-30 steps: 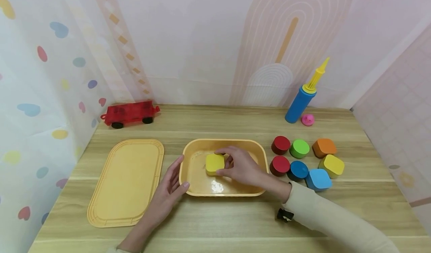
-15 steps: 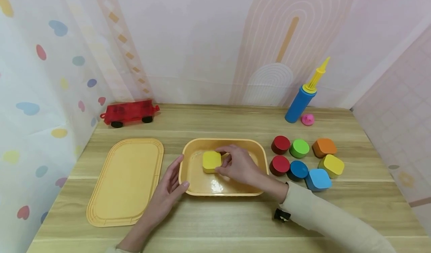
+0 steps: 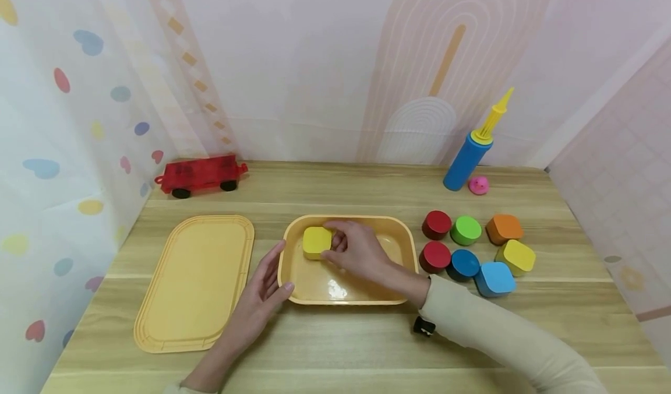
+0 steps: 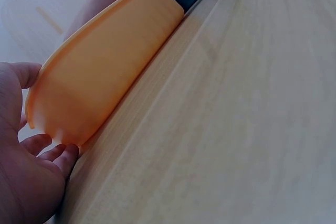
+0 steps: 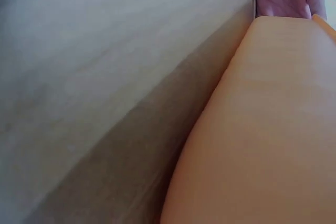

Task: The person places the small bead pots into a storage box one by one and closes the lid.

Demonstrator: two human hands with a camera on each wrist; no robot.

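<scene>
My right hand (image 3: 362, 250) pinches a yellow rounded square block (image 3: 317, 243) between thumb and fingers, inside a shallow orange-yellow plastic box (image 3: 367, 302). The block is near the back left of the box. Whether it touches the box floor I cannot tell. My left hand (image 3: 260, 292) holds the left end of the box, thumb and fingers spread around its corners. In the left wrist view, the thumb lies on the rim and the other fingertips touch the lower wall. The right wrist view shows mostly the outer wall of the box; the block is hidden there.
A matching flat lid (image 3: 196, 283) lies left of the box. Several coloured round and square blocks (image 3: 464, 265) stand close on the right. Behind are a red toy wagon (image 3: 201, 174), a blue and yellow hand pump (image 3: 468, 161) and a pink toy duck (image 3: 479, 185).
My right hand has carried the yellow block left and toward the back inside the box. The left hand has stayed at the box's left end.
</scene>
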